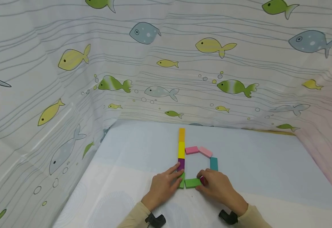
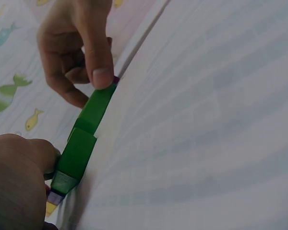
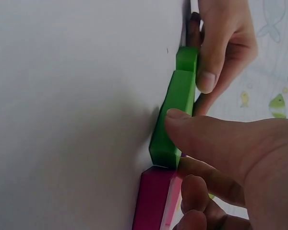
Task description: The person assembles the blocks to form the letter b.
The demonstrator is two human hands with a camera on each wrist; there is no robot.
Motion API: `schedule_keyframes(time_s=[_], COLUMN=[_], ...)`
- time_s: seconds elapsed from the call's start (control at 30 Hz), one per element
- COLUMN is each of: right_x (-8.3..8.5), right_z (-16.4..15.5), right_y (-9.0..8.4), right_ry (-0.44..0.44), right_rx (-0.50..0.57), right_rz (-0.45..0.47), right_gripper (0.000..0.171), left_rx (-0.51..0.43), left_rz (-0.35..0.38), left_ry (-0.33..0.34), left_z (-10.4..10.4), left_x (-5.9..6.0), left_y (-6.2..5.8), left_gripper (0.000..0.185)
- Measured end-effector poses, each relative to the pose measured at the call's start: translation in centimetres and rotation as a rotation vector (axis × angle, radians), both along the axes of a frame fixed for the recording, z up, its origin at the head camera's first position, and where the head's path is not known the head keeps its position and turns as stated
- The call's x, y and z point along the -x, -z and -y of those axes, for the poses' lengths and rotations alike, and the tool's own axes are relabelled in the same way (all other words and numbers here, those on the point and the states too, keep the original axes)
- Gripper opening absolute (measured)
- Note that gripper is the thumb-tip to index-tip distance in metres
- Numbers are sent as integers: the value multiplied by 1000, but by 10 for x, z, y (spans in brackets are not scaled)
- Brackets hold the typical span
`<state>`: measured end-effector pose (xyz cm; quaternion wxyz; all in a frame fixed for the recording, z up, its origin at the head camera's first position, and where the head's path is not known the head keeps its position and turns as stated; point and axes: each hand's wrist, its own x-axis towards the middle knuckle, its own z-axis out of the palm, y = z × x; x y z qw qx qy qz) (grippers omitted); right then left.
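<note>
My left hand lies with its fingers spread on the lower end of an upright row, touching the purple block and the green block below it. With thumb and finger, my right hand pinches the right end of another green block, which lies crosswise at the row's foot. A magenta block adjoins that end, mostly covered by the right hand in the head view. In the left wrist view, the crosswise green block shows under the right thumb.
Above the purple block, the row continues with a yellow block and an orange block. A pink block, a light pink block and a teal block curve round to the right. Fish-printed curtains surround the white table.
</note>
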<state>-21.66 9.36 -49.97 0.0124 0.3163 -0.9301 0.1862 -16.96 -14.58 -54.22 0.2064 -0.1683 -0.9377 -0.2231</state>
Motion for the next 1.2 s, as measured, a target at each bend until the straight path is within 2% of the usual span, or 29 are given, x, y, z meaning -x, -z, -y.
schedule_keyframes(time_s=[0.23,0.5,0.7,0.8,0.93,1.1,1.2], right_x=[3,5,8,16,38,62,70], right_z=[-2,-3,-7,-19,-43,-73,-82], right_y=[5,10,5,-2,-7,-2,4], right_ry=[15,-23,-29,5,74,138,125], right_rx=[16,48,48,81,155,181,184], right_rz=[-12,-37,17,47,52,104,169], right_gripper=[35,35,38,43,50,61,65], left_rx=[3,5,9,-1,-1,-4,-6], left_rz=[-14,28,14,23,10,11,32], left_ry=[3,-6,-10,-2,0,-4,-8], left_z=[-1,-1,-2,-4,-5,-4,-3], left_x=[0,0,0,0,0,1,1], left_y=[0,-5,-3,-2,-1,-2,-2], left_gripper=[34,35,34,35,34,34,35])
